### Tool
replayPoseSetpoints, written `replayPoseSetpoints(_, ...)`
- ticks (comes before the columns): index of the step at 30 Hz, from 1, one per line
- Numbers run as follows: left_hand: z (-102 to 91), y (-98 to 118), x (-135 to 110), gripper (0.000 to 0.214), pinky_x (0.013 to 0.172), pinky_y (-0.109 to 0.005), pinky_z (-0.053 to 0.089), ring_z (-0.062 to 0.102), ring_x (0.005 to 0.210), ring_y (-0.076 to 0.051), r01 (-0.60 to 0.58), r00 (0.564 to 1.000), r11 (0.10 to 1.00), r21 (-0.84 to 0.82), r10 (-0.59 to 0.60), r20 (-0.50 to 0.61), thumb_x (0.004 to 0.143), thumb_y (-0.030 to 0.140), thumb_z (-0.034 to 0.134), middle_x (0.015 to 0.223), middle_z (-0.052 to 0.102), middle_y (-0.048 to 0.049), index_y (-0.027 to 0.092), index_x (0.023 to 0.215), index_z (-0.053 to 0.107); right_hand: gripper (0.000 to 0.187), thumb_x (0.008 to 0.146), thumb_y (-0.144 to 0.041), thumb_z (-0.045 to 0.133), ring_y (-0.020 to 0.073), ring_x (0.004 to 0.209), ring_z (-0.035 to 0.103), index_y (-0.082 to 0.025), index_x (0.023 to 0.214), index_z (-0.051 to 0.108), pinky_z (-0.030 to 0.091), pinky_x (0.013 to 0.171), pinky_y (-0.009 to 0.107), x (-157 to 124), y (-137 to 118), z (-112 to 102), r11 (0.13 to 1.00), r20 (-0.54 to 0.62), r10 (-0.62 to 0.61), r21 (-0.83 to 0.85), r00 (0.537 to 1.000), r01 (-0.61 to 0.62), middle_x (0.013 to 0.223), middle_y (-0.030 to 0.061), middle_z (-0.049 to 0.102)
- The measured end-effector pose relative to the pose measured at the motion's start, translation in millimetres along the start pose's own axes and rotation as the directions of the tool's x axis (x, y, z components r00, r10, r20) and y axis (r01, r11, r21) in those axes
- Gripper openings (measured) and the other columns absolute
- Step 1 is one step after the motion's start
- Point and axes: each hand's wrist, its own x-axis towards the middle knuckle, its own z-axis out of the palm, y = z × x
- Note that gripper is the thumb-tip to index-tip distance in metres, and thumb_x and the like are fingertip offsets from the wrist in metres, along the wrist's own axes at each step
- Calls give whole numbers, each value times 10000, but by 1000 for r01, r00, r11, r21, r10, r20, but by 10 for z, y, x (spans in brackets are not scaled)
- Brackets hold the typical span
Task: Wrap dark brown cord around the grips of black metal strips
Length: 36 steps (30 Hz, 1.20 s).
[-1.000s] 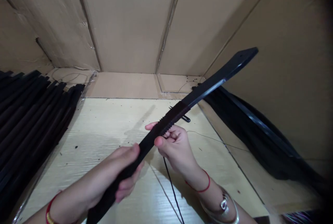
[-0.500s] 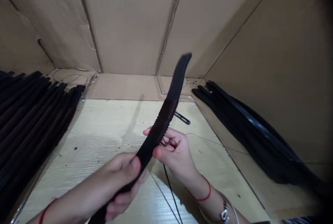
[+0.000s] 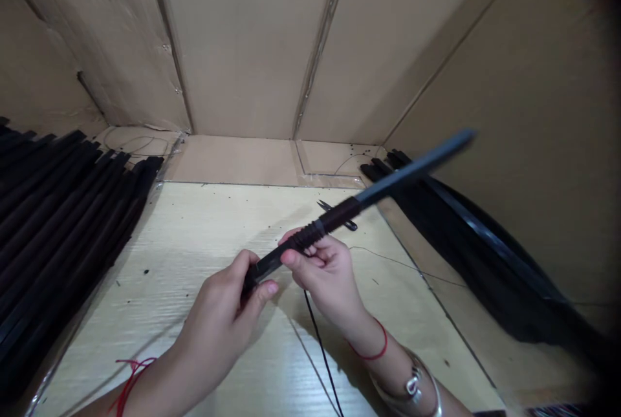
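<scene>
At the left edge of the frame you have a stack of long, narrow black strips (image 3: pixel 63 229). Your left hand (image 3: pixel 218 313), lower centre-left, is closed around the lower end of a long, narrow black strip with a ridged, cord-wound section (image 3: pixel 339 212), which slants from lower centre to the right. Thin black cord (image 3: pixel 317 334) hangs below centre. Your right hand (image 3: pixel 332 278) has its fingers curled, pinching the strip mid-frame; whether they grip the cord too, you cannot tell. Small black pointed snips (image 3: pixel 350 225) lie behind the strip; a dark, draped bundle (image 3: pixel 466 249) fills the right.
</scene>
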Motion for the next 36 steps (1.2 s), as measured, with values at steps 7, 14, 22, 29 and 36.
replayPoseSetpoints(7, 2, -15, 3, 502, 405, -210, 285, 302, 410, -93, 384, 864, 869, -312, -219, 453, 851, 717, 395, 536, 385, 68, 219, 880, 450, 323, 618, -304, 878, 73, 537, 477, -167, 875, 739, 404, 473, 175, -16, 14, -12, 999, 103, 10, 44, 995, -15, 568, -39, 515)
replayPoseSetpoints(14, 22, 66, -44, 409, 465, -216, 221, 290, 461, -85, 141, 975, 988, -67, -126, 185, 803, 584, 595, 569, 366, 66, 203, 886, 471, 376, 553, -282, 911, 66, 509, 453, -157, 851, 719, 376, 454, 179, 0, 16, -11, 997, 139, 43, 51, 989, -51, 581, -35, 545)
replayPoseSetpoints(22, 29, -22, 1, 323, 569, -211, 301, 419, 612, -99, -109, 994, 994, 9, 108, 32, 907, 494, 524, 677, 480, 13, 173, 870, 518, 360, 617, -348, 871, 47, 486, 362, -134, 838, 685, 257, 403, 178, 21, 50, 5, 998, 87, 0, -58, 996, 6, 592, -41, 510)
replayPoseSetpoints(29, 13, -51, 32, 423, 502, -173, 350, 461, 514, -74, 78, 967, 948, -307, 4, 256, 878, 578, 536, 606, 515, 20, 156, 848, 518, 348, 749, -436, 771, 28, 435, 249, -131, 704, 610, 164, 376, 185, 31, 94, -14, 992, 95, -23, -125, 995, 34, 532, -66, 387)
replayPoseSetpoints(36, -36, -25, 15, 628, 330, -184, 192, 185, 336, -56, 366, 829, 846, -388, -106, 550, 765, 831, 383, 447, 280, 100, 207, 771, 448, 406, 619, -421, 866, 91, 550, 496, -160, 889, 712, 403, 489, 196, -35, 77, -17, 997, 200, 58, 44, 978, -68, 580, -32, 517)
